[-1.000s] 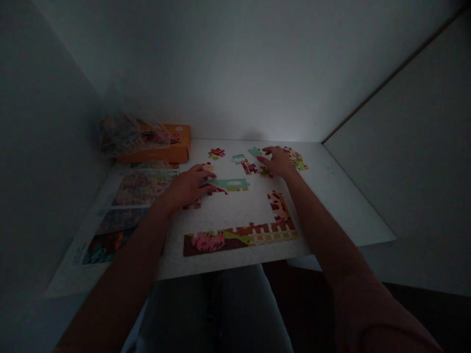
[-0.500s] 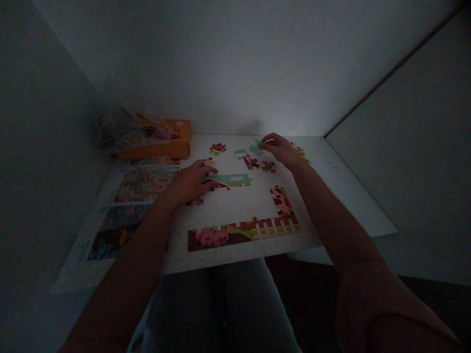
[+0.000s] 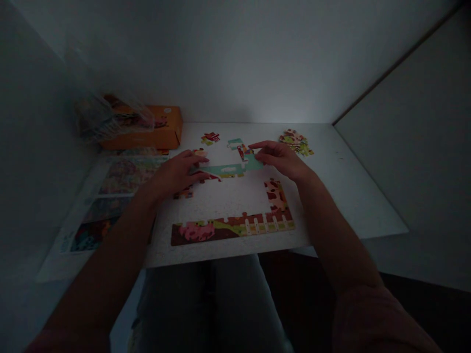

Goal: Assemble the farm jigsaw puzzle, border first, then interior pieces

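Jigsaw pieces (image 3: 228, 170) lie beneath our left hand (image 3: 176, 174) and right hand (image 3: 281, 159), held apart. We cannot tell whether either grips.

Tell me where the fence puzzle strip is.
In the head view, the fence puzzle strip lies near the front edge of the table, below the left hand, joining the cow-patterned pieces at its right end.

Matt cardboard puzzle pieces (image 3: 228, 228), glossy plastic bag (image 3: 112, 117), speckled tabletop (image 3: 235, 201)

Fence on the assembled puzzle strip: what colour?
The picket fence is white against brown; it shows best in the head view.
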Available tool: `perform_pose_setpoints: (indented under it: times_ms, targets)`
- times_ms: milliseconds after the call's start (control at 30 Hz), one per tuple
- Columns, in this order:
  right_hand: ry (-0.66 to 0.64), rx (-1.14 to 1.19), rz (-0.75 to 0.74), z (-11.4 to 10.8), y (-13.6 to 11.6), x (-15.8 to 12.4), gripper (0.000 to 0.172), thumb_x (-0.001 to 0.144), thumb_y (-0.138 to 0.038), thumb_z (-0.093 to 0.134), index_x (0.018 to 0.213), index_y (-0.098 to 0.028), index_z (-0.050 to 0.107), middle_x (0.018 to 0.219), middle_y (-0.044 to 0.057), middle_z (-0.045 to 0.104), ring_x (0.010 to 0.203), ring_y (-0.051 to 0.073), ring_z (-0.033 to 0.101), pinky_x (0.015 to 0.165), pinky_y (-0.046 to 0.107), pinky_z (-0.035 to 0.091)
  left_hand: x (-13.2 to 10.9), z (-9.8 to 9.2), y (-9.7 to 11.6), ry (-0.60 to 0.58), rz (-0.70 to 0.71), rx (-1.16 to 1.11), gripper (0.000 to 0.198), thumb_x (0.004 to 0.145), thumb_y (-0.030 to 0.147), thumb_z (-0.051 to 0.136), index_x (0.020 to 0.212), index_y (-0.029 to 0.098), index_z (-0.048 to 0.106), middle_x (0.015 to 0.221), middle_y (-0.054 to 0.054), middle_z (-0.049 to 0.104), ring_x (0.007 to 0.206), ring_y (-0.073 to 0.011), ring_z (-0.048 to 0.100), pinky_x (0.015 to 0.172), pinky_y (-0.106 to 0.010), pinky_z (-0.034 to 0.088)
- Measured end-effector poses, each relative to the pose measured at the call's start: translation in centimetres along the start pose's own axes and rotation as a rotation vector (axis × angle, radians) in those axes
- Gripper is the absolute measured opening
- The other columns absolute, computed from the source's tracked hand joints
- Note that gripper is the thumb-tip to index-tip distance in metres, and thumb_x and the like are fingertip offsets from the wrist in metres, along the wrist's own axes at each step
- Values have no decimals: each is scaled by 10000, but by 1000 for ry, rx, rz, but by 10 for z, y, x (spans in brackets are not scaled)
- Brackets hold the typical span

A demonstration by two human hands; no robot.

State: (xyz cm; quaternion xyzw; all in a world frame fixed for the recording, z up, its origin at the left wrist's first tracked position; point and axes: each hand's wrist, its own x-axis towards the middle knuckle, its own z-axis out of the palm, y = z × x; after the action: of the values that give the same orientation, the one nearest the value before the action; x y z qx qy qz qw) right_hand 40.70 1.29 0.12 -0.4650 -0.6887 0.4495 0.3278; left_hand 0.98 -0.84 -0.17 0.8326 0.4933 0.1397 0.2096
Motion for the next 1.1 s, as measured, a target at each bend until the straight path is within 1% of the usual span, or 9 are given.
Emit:
perform_pose_setpoints:
  times_ms: [133,300,500,600,733,800,867,967,1100]
  targets:
    - [-3,8,-29,-7,0,-3,539,968,-625,928,1432,-351,921,1086,23,872,960,270,733,958,476,668,1,0,0,5,-4,9,637,1124,747,720,1548,293,866,1417,-111,791,1131,-309,776,1087,-439,659]
    - [17,-40,22,-11,1,-2,352,922,-613,921,1178,-380,852,1039,36,834,988,304,753,897,491,665,4,-2,-2,-19,12,13,564,1098,690,750,1501,319,886,1368,-112,798,1128,-317,781,1073,-435,651]
    - [-4,-6,62,-11,7,1,444,872,-590,1020,1012,-358,668,969,29,802,991,312,772,905,501,673,3,-4,-2,-24,1,13,579,1115,766,746,1464,331,898,1278,-103,797,1053,-309,764,996,-428,662]
    - [-51,32,39,-13,12,1,488,875,-630,1056,1073,-364,697,938,4,789,952,292,760,863,461,663,3,-4,-3,-28,22,-10,561,1112,756,785,1466,338,907,1274,-101,796,1028,-299,754,1006,-438,661]
    - [-121,103,-41,-13,15,-1,602,897,-572,1078,1374,-378,767,912,-31,754,909,260,730,820,403,634,3,-6,-4,-54,49,-30,595,1083,719,832,1484,286,911,1303,-102,787,1018,-272,743,1020,-421,645]
    - [-139,98,-42,-12,16,-1,539,905,-517,1071,1339,-356,796,947,-12,751,940,266,730,848,413,648,3,-7,-5,-66,50,-30,593,1081,702,837,1488,279,912,1319,-104,784,1020,-267,743,1011,-411,636]
    - [-135,96,-25,-10,16,0,439,890,-480,1072,1197,-338,791,1025,20,775,993,279,737,885,435,667,3,-7,-6,-71,53,-31,576,1085,697,834,1487,292,913,1325,-102,786,1024,-271,743,1001,-409,631]
    - [-99,93,-6,-7,15,1,410,853,-441,1073,1075,-331,747,1130,44,803,1047,287,738,910,443,676,3,-6,-7,-59,66,-50,582,1087,715,837,1477,289,915,1318,-106,789,1010,-266,739,984,-408,627]
    - [-85,24,2,-6,10,2,377,884,-434,1021,1197,-345,832,1149,32,793,1025,274,716,902,432,658,3,-6,-7,-44,54,-21,611,1097,763,830,1468,285,920,1284,-98,799,1006,-258,733,950,-374,609]
